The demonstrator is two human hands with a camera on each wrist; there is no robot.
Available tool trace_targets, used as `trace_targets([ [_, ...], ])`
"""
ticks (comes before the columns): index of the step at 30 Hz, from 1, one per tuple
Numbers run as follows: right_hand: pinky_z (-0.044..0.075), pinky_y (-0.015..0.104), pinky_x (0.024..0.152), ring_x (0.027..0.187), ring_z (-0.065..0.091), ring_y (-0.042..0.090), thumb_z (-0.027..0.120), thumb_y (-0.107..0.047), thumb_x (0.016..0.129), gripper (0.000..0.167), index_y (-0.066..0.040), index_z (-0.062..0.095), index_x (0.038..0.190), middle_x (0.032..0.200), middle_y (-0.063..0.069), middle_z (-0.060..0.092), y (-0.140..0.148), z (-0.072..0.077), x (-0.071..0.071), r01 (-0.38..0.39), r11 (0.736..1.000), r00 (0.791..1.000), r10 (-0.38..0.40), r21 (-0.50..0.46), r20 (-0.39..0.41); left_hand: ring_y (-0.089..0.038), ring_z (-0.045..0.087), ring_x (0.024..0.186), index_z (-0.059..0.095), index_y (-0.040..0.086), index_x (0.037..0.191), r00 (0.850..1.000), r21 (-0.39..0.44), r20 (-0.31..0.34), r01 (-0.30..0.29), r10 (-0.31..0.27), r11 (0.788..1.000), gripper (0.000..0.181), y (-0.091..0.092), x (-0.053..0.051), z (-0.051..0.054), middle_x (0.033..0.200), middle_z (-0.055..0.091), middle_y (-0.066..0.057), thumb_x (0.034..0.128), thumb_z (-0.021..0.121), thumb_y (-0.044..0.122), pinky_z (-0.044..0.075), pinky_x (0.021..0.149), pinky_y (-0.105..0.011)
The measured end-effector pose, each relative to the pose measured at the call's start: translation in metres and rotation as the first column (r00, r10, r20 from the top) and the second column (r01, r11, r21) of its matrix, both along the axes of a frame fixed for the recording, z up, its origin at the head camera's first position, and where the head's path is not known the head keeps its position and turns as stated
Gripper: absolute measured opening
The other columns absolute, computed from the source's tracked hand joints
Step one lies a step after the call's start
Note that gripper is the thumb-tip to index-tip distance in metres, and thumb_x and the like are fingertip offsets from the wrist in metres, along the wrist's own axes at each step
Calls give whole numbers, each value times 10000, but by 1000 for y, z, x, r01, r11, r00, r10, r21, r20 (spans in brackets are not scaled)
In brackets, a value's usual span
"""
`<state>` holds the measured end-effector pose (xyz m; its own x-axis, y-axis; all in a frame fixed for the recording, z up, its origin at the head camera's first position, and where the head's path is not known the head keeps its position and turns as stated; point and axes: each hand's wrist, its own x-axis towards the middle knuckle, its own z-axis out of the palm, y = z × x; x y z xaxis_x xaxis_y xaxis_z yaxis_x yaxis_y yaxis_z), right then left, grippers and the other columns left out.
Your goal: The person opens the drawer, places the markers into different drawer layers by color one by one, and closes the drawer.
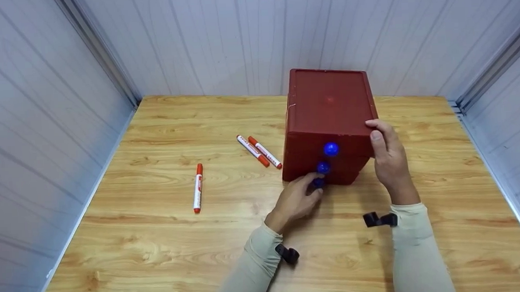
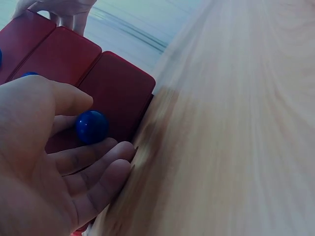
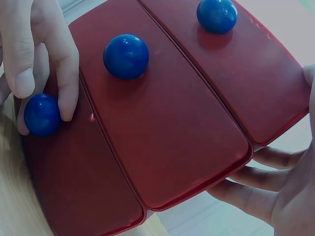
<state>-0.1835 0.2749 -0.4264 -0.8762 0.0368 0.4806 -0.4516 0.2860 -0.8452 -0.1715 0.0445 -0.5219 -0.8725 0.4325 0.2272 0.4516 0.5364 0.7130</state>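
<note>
Wood table (image 1: 159, 255), pale walls (image 1: 220, 42) round it; lone marker (image 1: 198, 188) well left of box (image 1: 328, 101), marker pair (image 1: 251, 149) just left of box. Left hand (image 1: 295, 201) at box's front, fingers curled round bottom knob (image 3: 42, 114), lowest of three; knob lies ahead of that palm, left hand clearly nearer. Box top's long side runs front to back. Right hand (image 1: 390, 160) grips box's upper right edge
</note>
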Motion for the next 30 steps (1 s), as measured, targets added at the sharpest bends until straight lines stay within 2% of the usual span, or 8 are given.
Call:
trace_targets([
  [6, 508, 221, 729, 942, 586, 198, 401, -149, 1078, 337, -20, 523, 1363, 1200, 54, 542, -1, 0, 0, 12, 1000, 1000, -12, 9, -5, -160, 632, 1126, 630, 195, 1342, 1000, -47, -31, -8, 6, 999, 412, -3, 1, 1, 1226, 688, -21, 935, 617, 258, 491, 935, -310],
  [12, 515, 228, 735, 953, 586, 198, 402, -156, 1080, 338, -30, 521, 1370, 1205, 40, 542, -2, 0, 0, 7, 1000, 1000, -7, 7, 7, -163, 626, 1139, 626, 205, 1351, 999, -76, -31, -18, 16, 997, 416, -4, 4, 1, 1234, 682, -43, 937, 615, 240, 496, 932, -325],
  [20, 522, 229, 712, 912, 598, 191, 401, -141, 1079, 335, -6, 510, 1365, 1177, 42, 546, 0, -2, -1, -2, 1000, 1000, 2, -23, 1, -168, 640, 1054, 650, 244, 1318, 999, -74, -21, -34, 33, 997, 384, 4, 3, 3, 1161, 696, -43, 939, 591, 260, 533, 803, -357],
  [30, 514, 228, 709, 908, 587, 199, 408, -171, 1081, 337, -37, 526, 1367, 1169, 43, 551, -2, 1, 1, 8, 1000, 1000, -8, -10, 5, -161, 624, 1141, 630, 244, 1345, 1000, -76, 12, -20, 21, 997, 399, 6, 4, 0, 1232, 681, -23, 948, 587, 244, 504, 908, -337],
])
